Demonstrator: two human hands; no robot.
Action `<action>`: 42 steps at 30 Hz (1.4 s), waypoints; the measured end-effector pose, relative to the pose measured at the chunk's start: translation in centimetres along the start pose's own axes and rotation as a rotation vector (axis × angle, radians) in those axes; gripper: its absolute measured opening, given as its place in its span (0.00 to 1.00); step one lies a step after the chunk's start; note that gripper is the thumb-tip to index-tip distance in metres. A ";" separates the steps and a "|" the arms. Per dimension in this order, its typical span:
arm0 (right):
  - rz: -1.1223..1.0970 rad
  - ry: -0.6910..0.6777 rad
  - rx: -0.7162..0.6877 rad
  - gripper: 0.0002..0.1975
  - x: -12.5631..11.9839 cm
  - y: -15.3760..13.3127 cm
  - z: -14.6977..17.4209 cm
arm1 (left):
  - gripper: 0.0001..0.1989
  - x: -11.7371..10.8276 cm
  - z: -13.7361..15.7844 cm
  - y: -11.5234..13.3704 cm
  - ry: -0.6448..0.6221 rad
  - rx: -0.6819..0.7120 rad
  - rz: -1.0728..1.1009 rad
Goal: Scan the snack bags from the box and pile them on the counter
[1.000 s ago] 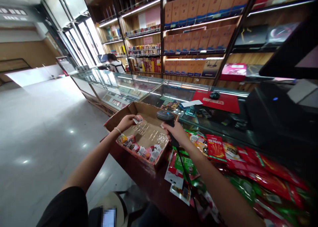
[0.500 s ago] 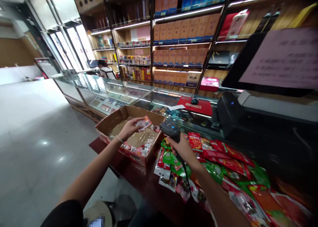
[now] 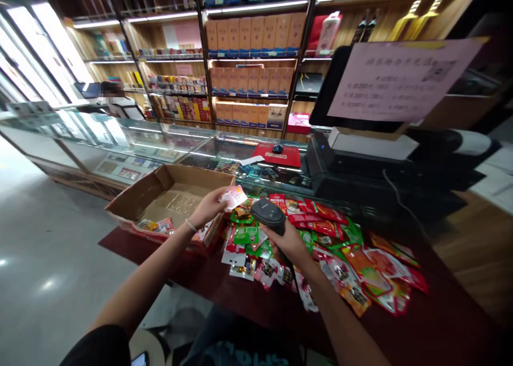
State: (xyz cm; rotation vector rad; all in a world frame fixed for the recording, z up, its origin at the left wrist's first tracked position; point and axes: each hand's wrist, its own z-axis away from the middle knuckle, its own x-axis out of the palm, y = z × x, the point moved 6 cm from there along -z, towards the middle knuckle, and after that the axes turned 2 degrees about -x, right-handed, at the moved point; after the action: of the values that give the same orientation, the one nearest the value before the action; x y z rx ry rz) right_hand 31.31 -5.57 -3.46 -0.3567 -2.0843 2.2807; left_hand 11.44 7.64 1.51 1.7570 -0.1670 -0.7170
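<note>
Between the fingers of my left hand point(image 3: 208, 211) is a small pink-and-white snack packet point(image 3: 234, 197), held at the right rim of a cardboard box point(image 3: 160, 192). A few small packets lie inside that box. My right hand point(image 3: 287, 242) grips a black barcode scanner point(image 3: 267, 214) by its handle, its head a short way right of the packet. The scanner's cable hangs down below the hand. Under and around my right hand spreads a pile of red, green and white snack packets point(image 3: 320, 227) on the dark red table point(image 3: 192, 280).
Behind the table runs a glass display counter point(image 3: 200, 147) with a red mat point(image 3: 276, 155) and a mouse point(image 3: 277, 148) on it. A monitor point(image 3: 332, 88) bearing a pink notice stands at the right. Another person point(image 3: 120, 104) sits far left, near the shelves.
My left hand has brought the packet from over the box to its right rim, nearer the scanner. The scanner stays in my right hand. The view has swung to the right.
</note>
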 end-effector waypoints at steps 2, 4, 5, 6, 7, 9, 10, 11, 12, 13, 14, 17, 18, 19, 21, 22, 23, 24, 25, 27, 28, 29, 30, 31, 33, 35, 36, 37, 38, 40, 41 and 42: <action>-0.066 0.059 0.006 0.18 -1.6 0.7 0.8 | 0.28 1.3 0.1 0.6 0.026 0.068 -0.141; -0.118 0.118 0.035 0.19 -3.1 1.3 1.8 | 0.24 3.2 0.2 0.7 0.031 0.098 -0.288; -0.144 0.144 0.056 0.20 -3.9 1.7 2.3 | 0.20 4.4 0.3 0.7 0.015 0.107 -0.348; -0.169 0.165 0.077 0.20 -4.5 2.0 2.9 | 0.17 5.7 0.3 0.5 -0.006 0.118 -0.396; -0.191 0.185 0.091 0.20 -5.1 2.3 3.4 | 0.15 7.1 0.4 0.3 -0.027 0.131 -0.434; -0.223 0.227 0.098 0.21 -6.3 2.8 4.3 | 0.12 10.0 0.7 -0.2 -0.071 0.169 -0.488; -0.232 0.243 0.096 0.21 -6.8 3.1 4.8 | 0.13 11.5 0.9 -0.6 -0.095 0.193 -0.514; -0.238 0.256 0.094 0.21 -7.3 3.3 5.2 | 0.14 12.9 1.3 -0.9 -0.122 0.223 -0.544; -0.242 0.264 0.093 0.21 -7.8 3.6 5.6 | 0.14 14.4 1.7 -1.3 -0.155 0.263 -0.576; -0.242 0.261 0.100 0.21 -8.2 3.9 6.0 | 0.15 15.9 2.2 -1.7 -0.186 0.310 -0.610; -0.241 0.262 0.108 0.21 -8.6 4.2 6.3 | 0.16 17.2 2.8 -2.1 -0.212 0.359 -0.641; -0.254 0.285 0.126 0.20 -9.5 4.9 7.2 | 0.16 20.7 4.5 -3.3 -0.234 0.450 -0.718; -0.267 0.296 0.128 0.20 -9.7 5.0 7.4 | 0.17 21.6 4.9 -3.7 -0.231 0.459 -0.740; -0.281 0.302 0.130 0.19 -9.9 5.2 7.6 | 0.19 22.3 5.3 -3.9 -0.231 0.463 -0.761; -0.297 0.294 0.138 0.19 -9.9 5.4 7.7 | 0.25 23.3 5.9 -4.1 -0.237 0.464 -0.790; -0.296 0.291 0.140 0.19 -10.0 5.5 7.8 | 0.28 23.5 6.1 -4.0 -0.242 0.462 -0.795; -0.290 0.291 0.140 0.19 -10.0 5.5 7.7 | 0.28 23.6 6.2 -3.8 -0.247 0.461 -0.792; -0.281 0.288 0.141 0.19 -10.0 5.6 7.7 | 0.27 23.4 6.3 -3.5 -0.246 0.458 -0.783; -0.270 0.286 0.142 0.18 -10.0 5.7 7.7 | 0.26 23.1 6.3 -3.2 -0.239 0.457 -0.770; -0.245 0.278 0.145 0.18 -9.9 5.8 7.5 | 0.23 22.1 6.3 -2.4 -0.222 0.461 -0.745; -0.233 0.271 0.147 0.19 -9.8 5.8 7.4 | 0.23 21.4 6.3 -2.0 -0.210 0.464 -0.737; -0.225 0.265 0.147 0.19 -9.7 5.8 7.3 | 0.22 20.7 6.3 -1.6 -0.193 0.467 -0.734; -0.220 0.258 0.148 0.19 -9.5 5.6 7.1 | 0.22 19.9 6.3 -1.3 -0.177 0.470 -0.735; -0.215 0.249 0.147 0.19 -9.3 5.4 6.8 | 0.22 19.0 6.3 -0.9 -0.161 0.474 -0.739; -0.212 0.224 0.144 0.19 -8.7 4.7 6.2 | 0.22 17.1 6.2 -0.1 -0.124 0.473 -0.750; -0.206 0.189 0.133 0.19 -7.9 3.8 5.4 | 0.22 14.8 6.1 0.6 -0.085 0.455 -0.759; -0.198 0.165 0.128 0.19 -7.4 3.3 4.9 | 0.22 13.6 6.1 1.0 -0.064 0.444 -0.763; -0.185 0.135 0.122 0.19 -6.8 2.8 4.4 | 0.22 12.2 6.1 1.3 -0.038 0.431 -0.765; -0.168 0.105 0.113 0.19 -6.2 2.3 3.8 | 0.22 10.6 6.0 1.6 -0.012 0.415 -0.768; -0.132 0.046 0.092 0.20 -4.8 1.3 2.6 | 0.22 7.3 6.1 1.8 0.052 0.373 -0.771; -0.120 0.018 0.082 0.20 -4.1 0.9 2.0 | 0.21 5.5 6.2 1.7 0.087 0.343 -0.774; -0.113 -0.007 0.075 0.20 -3.3 0.4 1.4 | 0.21 3.6 6.3 1.5 0.122 0.312 -0.777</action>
State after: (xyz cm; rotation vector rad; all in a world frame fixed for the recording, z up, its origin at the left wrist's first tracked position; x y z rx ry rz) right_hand 34.27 -7.53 -3.29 -0.2227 -1.9617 2.2901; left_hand 11.31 0.30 0.58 2.1683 0.5458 -1.1734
